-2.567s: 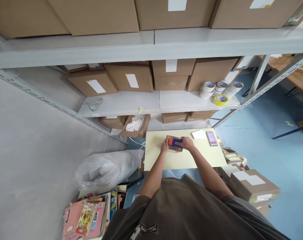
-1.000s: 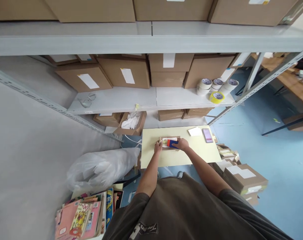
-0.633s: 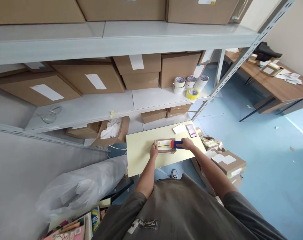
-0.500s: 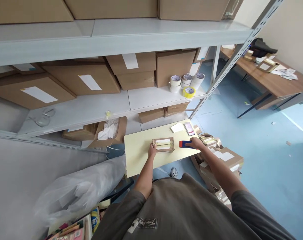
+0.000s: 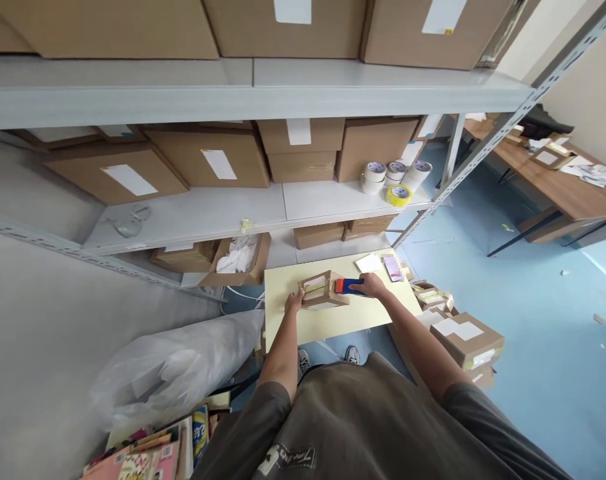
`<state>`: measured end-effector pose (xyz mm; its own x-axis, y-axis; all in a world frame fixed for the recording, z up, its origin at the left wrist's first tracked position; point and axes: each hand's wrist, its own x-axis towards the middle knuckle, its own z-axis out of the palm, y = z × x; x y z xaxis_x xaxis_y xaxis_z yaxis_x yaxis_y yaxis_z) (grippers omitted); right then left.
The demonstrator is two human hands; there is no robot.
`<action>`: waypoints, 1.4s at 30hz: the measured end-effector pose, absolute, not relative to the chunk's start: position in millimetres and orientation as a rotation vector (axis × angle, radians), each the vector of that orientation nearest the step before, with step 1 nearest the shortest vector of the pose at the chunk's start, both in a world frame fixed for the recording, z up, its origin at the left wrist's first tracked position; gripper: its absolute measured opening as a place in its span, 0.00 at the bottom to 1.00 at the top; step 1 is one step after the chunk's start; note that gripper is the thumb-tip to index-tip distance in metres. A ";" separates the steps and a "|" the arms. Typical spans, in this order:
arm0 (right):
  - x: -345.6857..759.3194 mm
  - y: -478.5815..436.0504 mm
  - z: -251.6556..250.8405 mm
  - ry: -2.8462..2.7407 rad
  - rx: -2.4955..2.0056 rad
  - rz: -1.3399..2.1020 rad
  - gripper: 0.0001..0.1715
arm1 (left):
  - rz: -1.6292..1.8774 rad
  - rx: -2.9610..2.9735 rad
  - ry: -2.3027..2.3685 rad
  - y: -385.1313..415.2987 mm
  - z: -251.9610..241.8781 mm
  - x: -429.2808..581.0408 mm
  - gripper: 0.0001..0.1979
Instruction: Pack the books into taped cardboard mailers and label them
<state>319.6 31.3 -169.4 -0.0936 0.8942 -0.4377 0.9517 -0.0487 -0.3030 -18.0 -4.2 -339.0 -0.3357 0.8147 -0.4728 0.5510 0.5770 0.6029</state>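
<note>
On a pale yellow board (image 5: 283,329) stands a small cardboard box (image 5: 327,301) with a white label and a strip of tape along its top. It sits tilted or turned so that its right end shows. My left hand (image 5: 293,301) grips the box's left end, with the thumb on top. In my right hand (image 5: 371,285) is a blue hand tool (image 5: 351,287) with a red-orange front. Its exact kind is hard to make out. The red front touches, or nearly touches, the box's upper right edge.
White tape rolls (image 5: 374,177) and a yellow tape roll (image 5: 398,195) stand on the shelf (image 5: 323,203) ahead. A white card (image 5: 369,263) and a phone-like object (image 5: 393,268) lie on the board. Cartons (image 5: 470,337) are stacked at right; a plastic-wrapped bundle (image 5: 183,360) lies at left.
My right hand has moved left with the blue tool, up to the box's right end. The box has tipped or turned in my left hand. The camera view has shifted.
</note>
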 end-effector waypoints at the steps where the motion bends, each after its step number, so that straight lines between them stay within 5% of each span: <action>1: 301.2 33.7 -164.0 2.116 2.012 -0.820 0.26 | 0.434 1.055 2.047 -4.7 -334.1 -26.3 0.27; 13: 145.7 37.6 -144.4 2.198 1.802 -0.711 0.27 | 0.771 1.055 1.853 -4.3 -278.8 -20.4 0.28; 25: 301.5 31.4 -152.8 1.973 2.007 -0.694 0.27 | 0.601 1.108 2.030 -5.4 -289.1 -5.2 0.24; 35: 208.3 25.8 -229.3 1.938 2.083 -0.769 0.19 | 0.544 1.181 2.073 -9.1 -289.5 -1.3 0.22; 42: 262.6 14.6 -272.8 1.873 2.283 -0.698 0.25 | 0.503 1.167 2.120 -7.4 -291.7 2.4 0.23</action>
